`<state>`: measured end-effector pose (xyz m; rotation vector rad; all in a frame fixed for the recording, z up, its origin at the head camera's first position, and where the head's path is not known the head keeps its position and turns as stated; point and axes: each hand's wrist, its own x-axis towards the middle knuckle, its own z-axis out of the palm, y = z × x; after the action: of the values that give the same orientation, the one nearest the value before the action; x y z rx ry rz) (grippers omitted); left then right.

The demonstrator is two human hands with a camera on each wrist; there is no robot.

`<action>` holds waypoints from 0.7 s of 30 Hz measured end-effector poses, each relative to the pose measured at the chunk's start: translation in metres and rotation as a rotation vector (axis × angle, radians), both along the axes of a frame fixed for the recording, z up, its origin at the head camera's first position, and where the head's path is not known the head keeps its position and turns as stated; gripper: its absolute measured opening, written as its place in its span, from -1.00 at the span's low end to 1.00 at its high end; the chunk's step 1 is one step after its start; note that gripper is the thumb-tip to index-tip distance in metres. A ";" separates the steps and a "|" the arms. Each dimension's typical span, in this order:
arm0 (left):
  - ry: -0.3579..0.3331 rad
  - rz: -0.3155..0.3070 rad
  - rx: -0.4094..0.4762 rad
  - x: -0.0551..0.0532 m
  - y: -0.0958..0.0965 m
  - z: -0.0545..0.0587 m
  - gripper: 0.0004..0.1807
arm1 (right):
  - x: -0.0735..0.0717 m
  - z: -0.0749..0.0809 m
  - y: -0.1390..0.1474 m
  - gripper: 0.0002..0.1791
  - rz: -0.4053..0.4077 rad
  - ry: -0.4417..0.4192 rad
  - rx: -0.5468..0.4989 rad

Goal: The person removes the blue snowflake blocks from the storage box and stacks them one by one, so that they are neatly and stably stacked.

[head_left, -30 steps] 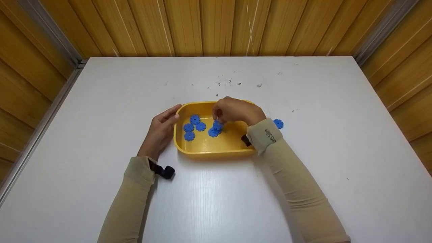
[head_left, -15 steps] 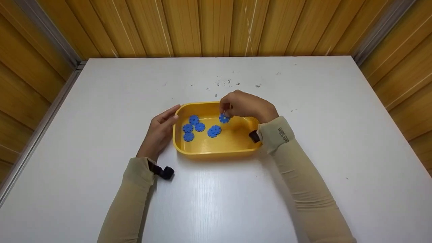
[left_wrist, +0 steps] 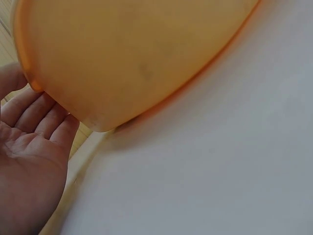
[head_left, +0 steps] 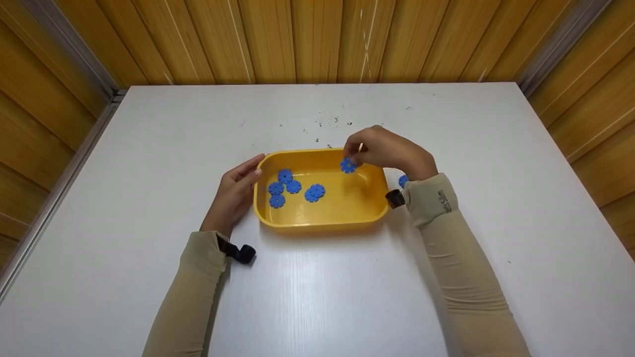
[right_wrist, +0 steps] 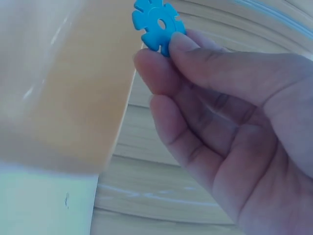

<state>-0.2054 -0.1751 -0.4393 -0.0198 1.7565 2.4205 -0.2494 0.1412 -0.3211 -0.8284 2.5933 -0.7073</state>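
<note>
My right hand (head_left: 389,151) pinches a blue notched building disc (head_left: 348,165) between thumb and fingertips, over the right back part of a yellow plastic tub (head_left: 320,227). Close up in the right wrist view, the disc (right_wrist: 155,24) has a round centre hole and slots round its edge. My left hand (head_left: 234,191) holds the tub's left end, thumb at the rim and fingers against the outside wall, as the left wrist view also shows. Inside the tub, several blue discs (head_left: 293,187) lie at the left, and two overlapping discs (head_left: 315,193) lie near the middle.
Another blue disc (head_left: 403,181) lies on the white table (head_left: 307,297) right of the tub, partly covered by my right wrist. Yellow slatted panels (head_left: 317,39) stand behind the table and along both sides.
My right hand has lifted a disc from the middle pile and carried it right and back, up to the tub's right back part. The left hand stays at the tub.
</note>
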 end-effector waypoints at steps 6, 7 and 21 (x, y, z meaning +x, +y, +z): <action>-0.005 0.000 0.007 -0.001 0.000 0.000 -0.47 | 0.000 -0.001 0.014 -0.87 -0.049 0.008 -0.001; -0.006 0.000 0.009 -0.001 0.000 0.000 -0.48 | 0.000 -0.002 0.016 -0.87 -0.055 0.010 -0.004; 0.004 -0.005 -0.011 -0.001 0.000 0.000 -0.47 | 0.005 -0.012 0.047 -0.86 -0.111 0.074 -0.123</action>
<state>-0.2061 -0.1747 -0.4397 -0.0118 1.7686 2.4093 -0.2440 0.1879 -0.3331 -0.7639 2.7020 -0.8910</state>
